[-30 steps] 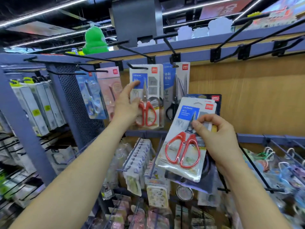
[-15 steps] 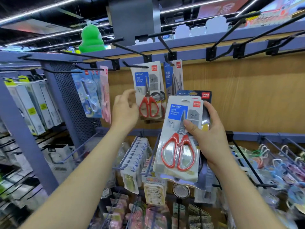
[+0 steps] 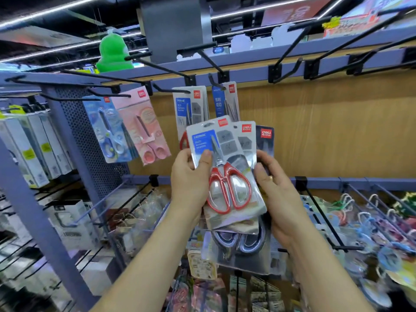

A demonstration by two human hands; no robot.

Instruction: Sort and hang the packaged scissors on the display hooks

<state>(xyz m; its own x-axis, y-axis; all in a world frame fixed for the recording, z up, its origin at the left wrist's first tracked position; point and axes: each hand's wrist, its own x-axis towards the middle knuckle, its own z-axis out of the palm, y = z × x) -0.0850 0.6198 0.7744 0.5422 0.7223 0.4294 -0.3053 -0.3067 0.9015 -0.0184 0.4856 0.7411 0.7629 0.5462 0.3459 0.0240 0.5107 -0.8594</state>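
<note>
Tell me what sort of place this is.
Probably a stationery shop aisle. Carded scissors packs hang from black display hooks on a purple rail, boxed goods stand in rows at left, and strip lights run overhead.

Glossy clear plastic blister over the white card scissors pack [image 3: 203, 140] encloses red-handled scissors [image 3: 225, 176] with polished steel blades and smooth plastic grips; black wire display hooks [image 3: 173, 90] present matt-coated metal; tan back panel [image 3: 326, 131] shows matt wood grain.

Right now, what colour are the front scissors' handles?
Red handles on the front pack, clearest in the head view.
</note>
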